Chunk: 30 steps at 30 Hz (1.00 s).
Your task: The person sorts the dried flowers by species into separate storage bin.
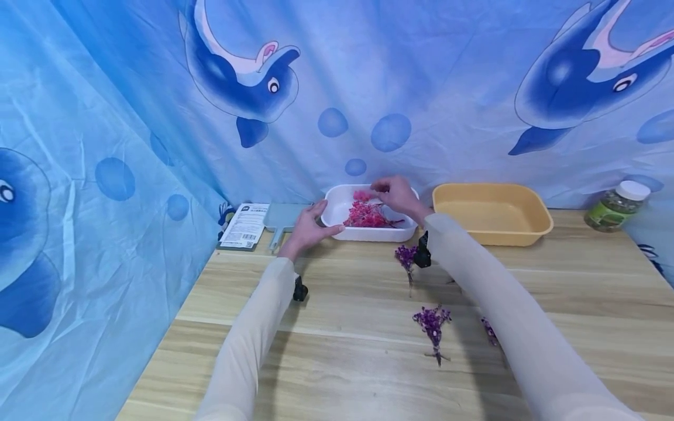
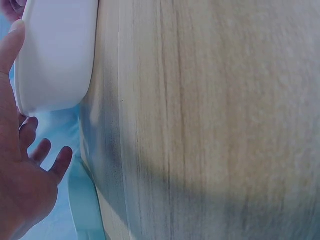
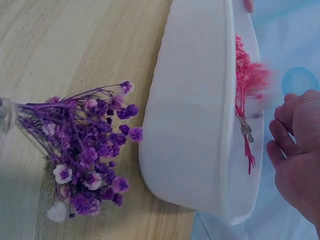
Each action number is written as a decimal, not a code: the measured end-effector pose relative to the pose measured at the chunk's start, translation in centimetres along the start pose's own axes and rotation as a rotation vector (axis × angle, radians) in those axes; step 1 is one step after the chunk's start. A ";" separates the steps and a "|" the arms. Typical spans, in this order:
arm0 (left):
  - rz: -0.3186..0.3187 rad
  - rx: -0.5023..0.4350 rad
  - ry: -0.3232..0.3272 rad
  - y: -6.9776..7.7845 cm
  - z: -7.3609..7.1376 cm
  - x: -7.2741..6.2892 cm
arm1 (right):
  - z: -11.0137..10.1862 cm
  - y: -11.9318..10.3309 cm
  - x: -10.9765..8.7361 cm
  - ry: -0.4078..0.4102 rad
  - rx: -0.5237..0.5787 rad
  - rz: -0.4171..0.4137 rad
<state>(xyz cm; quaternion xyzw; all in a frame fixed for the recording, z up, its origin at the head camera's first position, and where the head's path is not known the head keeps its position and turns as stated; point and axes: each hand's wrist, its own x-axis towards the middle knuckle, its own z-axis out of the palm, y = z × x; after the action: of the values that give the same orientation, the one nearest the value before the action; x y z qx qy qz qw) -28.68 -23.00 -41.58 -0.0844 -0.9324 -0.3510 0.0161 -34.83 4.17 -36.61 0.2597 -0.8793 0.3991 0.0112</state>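
Observation:
Inside a white basin (image 1: 337, 204) at the far side of the table lie bunches of pink dried flowers (image 1: 367, 216), tied at the stems. Over it, my right hand (image 1: 397, 194) pinches another pink dried flower bunch (image 1: 362, 195) by its stem end, its flower head pointing left. That bunch looks blurred in the right wrist view. My left hand (image 1: 312, 227) rests at the basin's near left corner, thumb on the rim and fingers spread along the side. In the left wrist view its thumb (image 2: 17, 37) touches the rim, while the lower fingers stand off the wall.
Purple dried flower bunches (image 1: 433, 328) lie on the table, one (image 3: 85, 145) close before the basin. A yellow basin (image 1: 537, 231) stands right of the white one, a lidded jar (image 1: 616, 206) farther right. Left are a blue-grey dustpan-like tool (image 1: 284, 216) and a printed card (image 1: 245, 225).

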 end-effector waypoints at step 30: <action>0.024 0.002 0.007 -0.2 0.2 0.0 | -4.7 0.8 -7.5 -0.047 0.262 0.030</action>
<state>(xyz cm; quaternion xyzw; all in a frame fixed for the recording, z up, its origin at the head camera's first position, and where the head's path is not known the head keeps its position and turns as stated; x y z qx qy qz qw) -28.66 -23.03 -41.84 -0.0945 -0.9316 -0.3503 0.0239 -29.59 11.32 -35.66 0.2548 -0.8235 0.5044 -0.0493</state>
